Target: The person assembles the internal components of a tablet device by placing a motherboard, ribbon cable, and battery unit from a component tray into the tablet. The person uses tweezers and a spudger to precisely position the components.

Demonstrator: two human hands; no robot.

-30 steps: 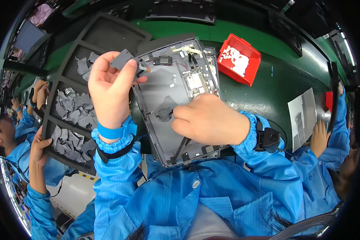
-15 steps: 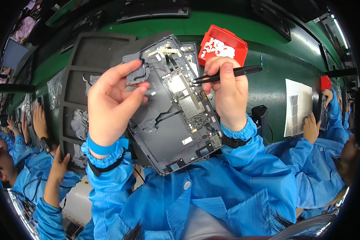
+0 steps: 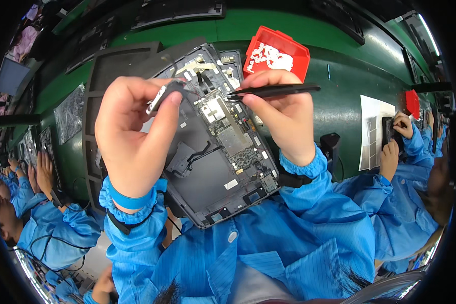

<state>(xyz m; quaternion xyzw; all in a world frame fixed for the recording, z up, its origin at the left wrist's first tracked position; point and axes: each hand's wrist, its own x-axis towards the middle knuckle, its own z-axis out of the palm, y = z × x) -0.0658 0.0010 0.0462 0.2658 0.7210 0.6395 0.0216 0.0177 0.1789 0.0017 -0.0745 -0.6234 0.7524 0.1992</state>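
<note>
An opened laptop base [image 3: 200, 190] lies tilted on the bench before me, its circuit board [image 3: 233, 142] along the right half. My left hand [image 3: 131, 137] pinches a small dark grey module [image 3: 159, 99] between thumb and fingers, above the base's upper left side. Thin wires run from that module toward the board. My right hand [image 3: 286, 119] grips black tweezers [image 3: 283, 90], held nearly level, tips at the board's upper edge by the wires. Whether the tips close on anything is too small to tell. A second dark module [image 3: 185, 161] with a black cable rests inside the base.
A red bin [image 3: 302, 63] of small white pieces stands beyond my right hand. At left is a black compartment tray [image 3: 95, 76], partly behind my left arm. A clear plastic bag [image 3: 70, 114], a printed sheet [image 3: 369, 142] and a black device [image 3: 330, 143] lie around. Co-workers' hands [image 3: 388, 161] work at both sides.
My left hand has tipped the module onto its edge. The tweezers have moved left along the board's upper edge. A co-worker's hand has left the tray at left.
</note>
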